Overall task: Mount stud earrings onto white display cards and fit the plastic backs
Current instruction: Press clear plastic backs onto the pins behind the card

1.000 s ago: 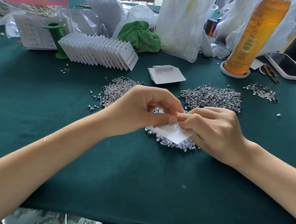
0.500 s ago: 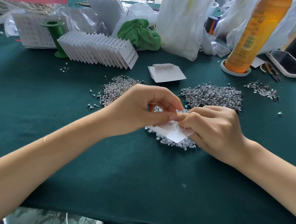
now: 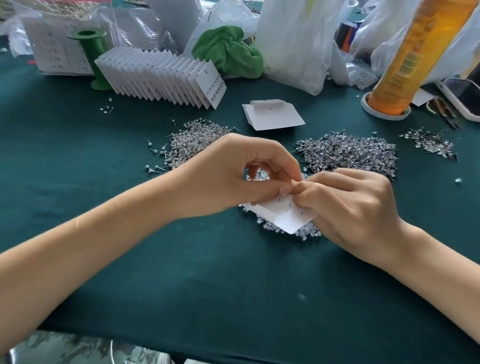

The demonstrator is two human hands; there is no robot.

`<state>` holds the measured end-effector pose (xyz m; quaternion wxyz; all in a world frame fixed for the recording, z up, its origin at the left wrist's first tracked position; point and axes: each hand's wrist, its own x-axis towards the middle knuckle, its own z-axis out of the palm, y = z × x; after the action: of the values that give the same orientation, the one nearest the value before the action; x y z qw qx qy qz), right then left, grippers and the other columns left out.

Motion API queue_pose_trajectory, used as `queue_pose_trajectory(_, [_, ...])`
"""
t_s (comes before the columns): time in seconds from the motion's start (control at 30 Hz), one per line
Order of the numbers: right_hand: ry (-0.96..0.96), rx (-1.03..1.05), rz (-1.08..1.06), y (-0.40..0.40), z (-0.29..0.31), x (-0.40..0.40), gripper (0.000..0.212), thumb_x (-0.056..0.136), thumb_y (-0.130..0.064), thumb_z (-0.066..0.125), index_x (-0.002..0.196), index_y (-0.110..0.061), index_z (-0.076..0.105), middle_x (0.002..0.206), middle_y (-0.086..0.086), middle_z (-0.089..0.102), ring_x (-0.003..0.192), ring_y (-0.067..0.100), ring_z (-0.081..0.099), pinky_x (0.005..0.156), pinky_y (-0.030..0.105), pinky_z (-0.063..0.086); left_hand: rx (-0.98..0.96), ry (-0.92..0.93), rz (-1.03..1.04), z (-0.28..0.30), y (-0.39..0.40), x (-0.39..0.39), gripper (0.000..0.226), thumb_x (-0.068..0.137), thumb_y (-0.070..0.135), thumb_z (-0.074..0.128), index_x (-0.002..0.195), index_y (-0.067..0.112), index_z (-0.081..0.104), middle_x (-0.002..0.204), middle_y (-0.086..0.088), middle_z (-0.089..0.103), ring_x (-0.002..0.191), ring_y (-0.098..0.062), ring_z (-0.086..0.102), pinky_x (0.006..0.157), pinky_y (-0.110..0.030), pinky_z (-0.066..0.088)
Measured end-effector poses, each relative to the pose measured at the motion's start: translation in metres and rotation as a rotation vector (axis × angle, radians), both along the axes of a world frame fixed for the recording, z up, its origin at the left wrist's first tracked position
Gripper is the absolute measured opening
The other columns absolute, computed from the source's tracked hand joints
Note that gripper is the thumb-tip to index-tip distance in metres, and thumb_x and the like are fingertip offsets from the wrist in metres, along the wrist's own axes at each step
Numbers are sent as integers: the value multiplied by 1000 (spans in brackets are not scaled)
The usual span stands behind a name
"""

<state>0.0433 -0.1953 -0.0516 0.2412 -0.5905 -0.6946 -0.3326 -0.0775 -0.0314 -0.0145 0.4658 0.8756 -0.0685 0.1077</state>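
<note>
The left hand point(image 3: 233, 178) and right hand point(image 3: 351, 207) meet fingertip to fingertip, both pinching a white display card point(image 3: 283, 216) from above. The card lies roughly flat, one corner toward the viewer, three earring posts point(image 3: 290, 204) standing upright just beneath the fingers, over a pile of clear plastic backs point(image 3: 305, 234) on the green worktop point(image 3: 200, 277).

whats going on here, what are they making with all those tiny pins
A person is mounting stud earrings on a white display card. Both the left hand and the right hand pinch the card above a pile of clear plastic backs, with a few earring posts sticking up through it. Heaps of loose studs lie on the green table, and a row of finished cards stands behind.
</note>
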Motion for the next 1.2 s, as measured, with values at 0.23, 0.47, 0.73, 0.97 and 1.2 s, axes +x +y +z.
queue_pose_trajectory(0.23, [-12,11,-3,0,0,-1,22,78,8,68,58,0,63,54,11,61,50,31,63,43,33,50,30,-6,3,1,-1,1,15,83,8,69,96,16,68,85,14,69,76,-2,62,65,-30,50])
queue_pose_trajectory(0.47, [-7,14,20,0,1,-2,28,87,2,58,61,0,64,60,12,66,53,31,65,43,33,50,-4,46,-43,4,1,3,19,82,5,70,95,14,59,82,-1,67,75,-12,62,68,-16,41])
queue_pose_trajectory(0.73, [-14,14,35,0,5,-5,34,93,-1,52,60,-2,64,64,8,69,56,27,67,44,31,51,38,49,-76,8,3,5,13,79,1,72,88,5,63,83,0,68,75,-7,61,73,-24,48])
queue_pose_trajectory(0.97, [-99,11,-15,0,5,-6,37,93,-1,52,58,-6,63,67,4,71,48,26,61,40,28,46,-27,79,-72,6,7,8,13,77,0,73,84,5,63,80,-5,69,73,-12,64,75,-27,53])
queue_pose_trajectory(1.2, [104,12,-53,2,13,1,18,89,-16,64,76,-4,66,61,8,66,46,26,58,43,32,47,-355,-161,178,6,8,7,18,96,1,45,105,4,61,102,-5,69,97,-13,67,85,-24,51])
